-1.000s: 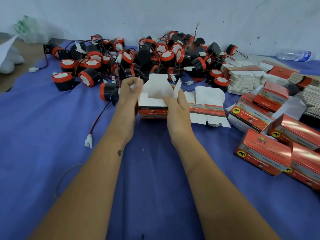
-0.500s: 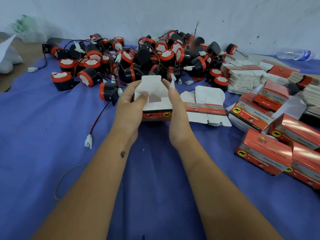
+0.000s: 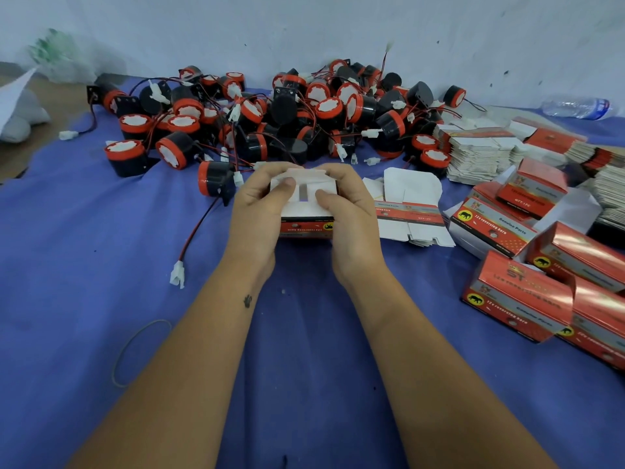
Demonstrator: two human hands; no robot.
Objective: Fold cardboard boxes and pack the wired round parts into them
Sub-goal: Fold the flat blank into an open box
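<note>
the left hand (image 3: 257,211) and right hand (image 3: 351,218) both grip a small glossy red cardboard box (image 3: 306,225), thumbs pressing its matte white flaps flat

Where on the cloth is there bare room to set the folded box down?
Bare blue cloth lies left of the left hand, between the rubber band and the round parts. More lies between the forearms. It is crowded along the wall with parts and at right with finished boxes and flat blanks.

Pale wall (image 3: 304,25) behind blue cloth (image 3: 84,265)
</note>
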